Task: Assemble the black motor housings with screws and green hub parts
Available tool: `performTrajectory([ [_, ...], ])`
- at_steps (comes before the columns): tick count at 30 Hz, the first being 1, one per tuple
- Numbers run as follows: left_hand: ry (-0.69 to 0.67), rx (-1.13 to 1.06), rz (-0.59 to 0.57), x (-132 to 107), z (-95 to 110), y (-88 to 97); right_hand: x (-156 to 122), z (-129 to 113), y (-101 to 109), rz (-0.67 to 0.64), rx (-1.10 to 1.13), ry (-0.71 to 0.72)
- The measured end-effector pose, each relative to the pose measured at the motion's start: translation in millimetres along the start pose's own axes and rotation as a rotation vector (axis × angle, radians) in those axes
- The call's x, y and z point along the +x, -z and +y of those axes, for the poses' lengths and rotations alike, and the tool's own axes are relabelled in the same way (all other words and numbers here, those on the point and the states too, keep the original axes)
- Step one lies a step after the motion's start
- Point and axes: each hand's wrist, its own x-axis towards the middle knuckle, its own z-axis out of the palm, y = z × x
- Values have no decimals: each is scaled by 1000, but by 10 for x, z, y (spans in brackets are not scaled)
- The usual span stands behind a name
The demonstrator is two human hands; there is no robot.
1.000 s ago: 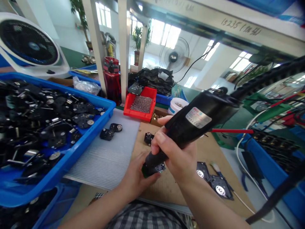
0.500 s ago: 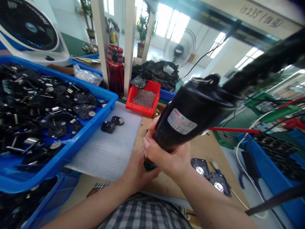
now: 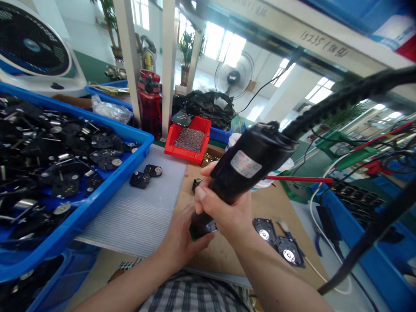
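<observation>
Right hand [image 3: 225, 212] clenches black electric screwdriver [image 3: 248, 167], long axis 1-to-7 o'clock, lower end against black bracket [image 3: 211, 226] held by left hand [image 3: 180, 234].

Bright rm: lg windows [image 3: 224, 50], white pillars [image 3: 169, 65], green lower wall [image 3: 86, 71], potted plant [image 3: 187, 50], elec fan [image 3: 234, 77].

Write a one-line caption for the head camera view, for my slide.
The right hand holds a black electric screwdriver to a small black part in the left hand, beside a blue tray.
</observation>
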Motion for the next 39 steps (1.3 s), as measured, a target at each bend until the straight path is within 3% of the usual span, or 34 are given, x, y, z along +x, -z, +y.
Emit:
performTrajectory([
  [3, -77, -6, 7, 1, -25, -3, 42, -97, 198, 98, 126, 130],
  [6, -150, 64, 53, 2, -50, -11, 88, -157, 421, 222, 96, 271],
  [10, -267, 157, 74, 24, -43, -34, 130, -94, 548, 275, 80, 238],
  [19, -325, 222, 134, 78, -52, -125, 191, 65, 526, 261, 99, 197],
  [39, -369, 180, 193, 70, -103, -228, 126, 90, 404, 143, -47, 185],
])
